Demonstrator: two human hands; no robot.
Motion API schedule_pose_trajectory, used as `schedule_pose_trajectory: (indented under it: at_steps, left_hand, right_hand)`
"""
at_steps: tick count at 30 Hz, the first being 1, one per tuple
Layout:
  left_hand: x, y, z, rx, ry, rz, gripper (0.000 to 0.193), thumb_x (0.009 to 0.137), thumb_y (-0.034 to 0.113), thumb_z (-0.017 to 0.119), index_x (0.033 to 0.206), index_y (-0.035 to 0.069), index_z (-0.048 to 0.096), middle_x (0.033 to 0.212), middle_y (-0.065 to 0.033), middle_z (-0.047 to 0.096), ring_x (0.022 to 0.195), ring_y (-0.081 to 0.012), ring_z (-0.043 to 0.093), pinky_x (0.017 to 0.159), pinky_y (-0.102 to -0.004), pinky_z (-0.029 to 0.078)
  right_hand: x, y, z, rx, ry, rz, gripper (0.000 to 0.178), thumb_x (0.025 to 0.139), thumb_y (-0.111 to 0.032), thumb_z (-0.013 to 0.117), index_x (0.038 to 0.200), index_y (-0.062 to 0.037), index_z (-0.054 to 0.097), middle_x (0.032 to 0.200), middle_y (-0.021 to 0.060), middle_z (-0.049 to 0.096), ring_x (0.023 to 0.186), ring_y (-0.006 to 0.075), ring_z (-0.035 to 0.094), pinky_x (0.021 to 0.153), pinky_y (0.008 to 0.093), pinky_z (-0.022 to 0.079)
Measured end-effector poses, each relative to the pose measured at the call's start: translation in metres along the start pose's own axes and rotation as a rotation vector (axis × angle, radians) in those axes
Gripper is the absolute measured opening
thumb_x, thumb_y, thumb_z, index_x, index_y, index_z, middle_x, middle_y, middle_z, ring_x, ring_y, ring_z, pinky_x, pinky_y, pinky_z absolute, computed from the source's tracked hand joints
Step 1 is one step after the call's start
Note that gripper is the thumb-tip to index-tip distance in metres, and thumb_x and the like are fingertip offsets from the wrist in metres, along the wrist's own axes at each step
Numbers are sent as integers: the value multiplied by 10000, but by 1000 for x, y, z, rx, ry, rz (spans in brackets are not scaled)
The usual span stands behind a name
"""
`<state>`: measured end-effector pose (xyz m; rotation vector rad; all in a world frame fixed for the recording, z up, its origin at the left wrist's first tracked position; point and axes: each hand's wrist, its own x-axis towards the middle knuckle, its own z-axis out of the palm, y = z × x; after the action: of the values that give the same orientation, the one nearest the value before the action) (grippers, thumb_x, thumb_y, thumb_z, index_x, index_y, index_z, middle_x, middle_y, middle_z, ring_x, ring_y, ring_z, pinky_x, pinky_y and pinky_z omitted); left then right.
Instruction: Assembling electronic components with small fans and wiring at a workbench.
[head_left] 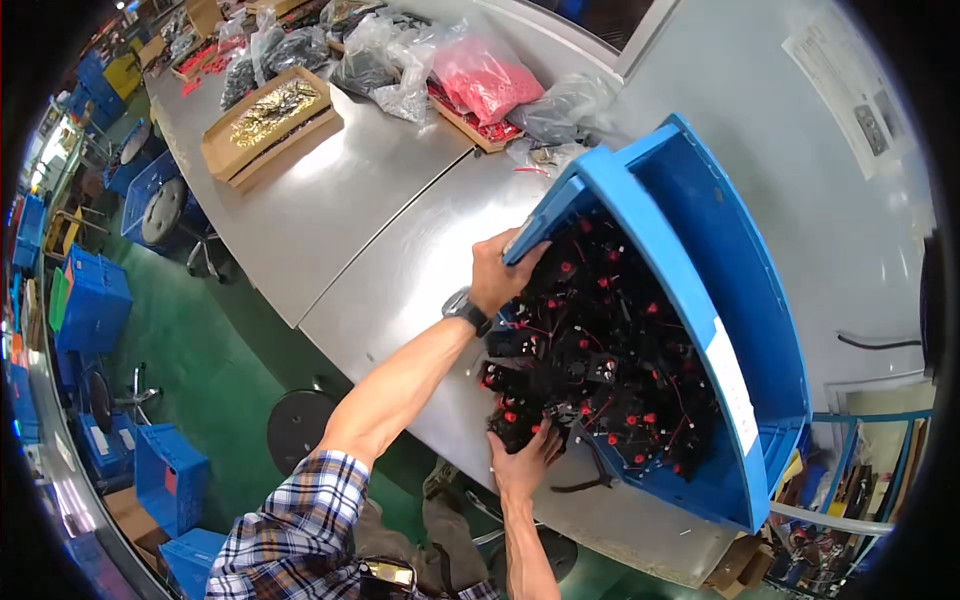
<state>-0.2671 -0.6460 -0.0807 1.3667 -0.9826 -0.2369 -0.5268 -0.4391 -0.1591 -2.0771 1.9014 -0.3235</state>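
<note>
A big blue bin (668, 265) lies tipped over on the metal bench (390, 230), right of centre in the frame, with its mouth toward the left. A heap of small black parts (610, 350) with red bits and thin wires fills the mouth, the near end lying out on the bench at lower centre.

The left hand (508, 272), a dark watch (473, 313) at its wrist, is closed over the bin's edge at the upper left of the heap. The right hand (525, 455) is partly open, palm toward the heap's lower end, fingers against the parts; whether it actually grips one I can't tell, since the fingertips get lost among the dark pieces.

The weak spot, to my eye, is the bench edge just below that right hand: if the bin tipped further or the heap slid, pieces could drop to the green floor (245, 345) near the round stool (300, 430). One hand on the rim is modest support, so a slipping grip could let the bin rock and shove parts outward. The wires look tangled too; pulling at one piece might drag others along or strain a lead.
</note>
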Motion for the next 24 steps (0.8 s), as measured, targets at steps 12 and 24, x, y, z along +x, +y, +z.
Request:
schedule_pose_trajectory:
  at_steps: [12,24]
  left_hand:
    - [121,-43,36,210,-303,-103,452,864,522,776,1004,94,732,863,-220,714,869,-454,677,750,-492,540]
    - [-141,-47,-203,358,-356,-61,561,940,145,705,1433,-22,496,1543,-265,429,1407,-435,444,1153,-456,408]
  right_hand:
    - [-2,-13,-21,-30,32,-26,1101,710,-460,900,1511,21,316,1418,312,452,1332,516,392,1145,632,286]
    - [-8,-9,-17,39,161,-89,1010,741,-378,891,1508,16,365,1412,318,478,1287,489,448,1133,567,338]
